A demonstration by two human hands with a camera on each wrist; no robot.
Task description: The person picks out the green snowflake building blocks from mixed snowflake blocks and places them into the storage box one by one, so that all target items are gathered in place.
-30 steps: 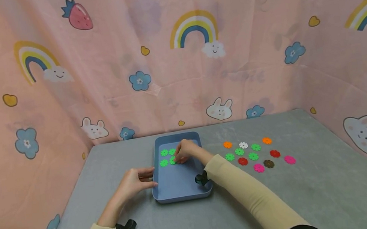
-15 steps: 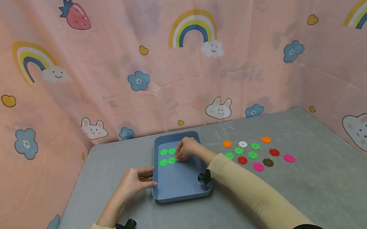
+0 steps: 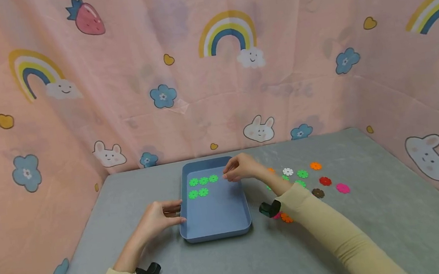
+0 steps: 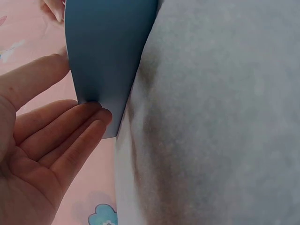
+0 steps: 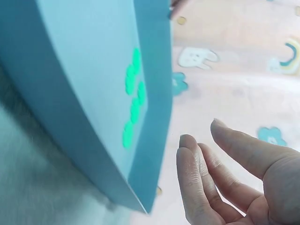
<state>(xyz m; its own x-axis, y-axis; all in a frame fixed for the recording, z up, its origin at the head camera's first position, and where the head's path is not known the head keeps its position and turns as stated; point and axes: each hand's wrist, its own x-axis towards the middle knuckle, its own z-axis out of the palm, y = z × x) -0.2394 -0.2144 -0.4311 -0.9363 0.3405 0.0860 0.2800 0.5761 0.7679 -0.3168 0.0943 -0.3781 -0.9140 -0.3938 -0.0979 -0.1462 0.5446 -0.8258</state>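
Observation:
Several green flower-shaped plastic discs [image 3: 203, 181] lie flat in two rows toward the back left of a shallow blue tray [image 3: 217, 221]. My left hand [image 3: 157, 218] rests against the tray's left side; in the left wrist view its nearly straight fingers [image 4: 75, 145] touch the outer wall, with the thumb at the rim. My right hand [image 3: 243, 168] hovers over the tray's back right edge, thumb and fingers near each other. In the right wrist view, the fingers [image 5: 192, 183] are loosely bent, with a gap to the thumb and nothing between them.
Right of the tray, loose discs lie on the grey table [image 3: 226, 272]: a white disc [image 3: 287, 171], an orange disc [image 3: 315, 166], a red disc [image 3: 325, 181], a pink disc [image 3: 343, 188], a brown disc [image 3: 318, 193] and green ones. My right forearm covers some. A pink patterned curtain [image 3: 123, 75] hangs behind.
My right hand has let go of a green disc and moved right, up to the tray's far right edge. A third disc now shows in the back row. The left hand stays put.

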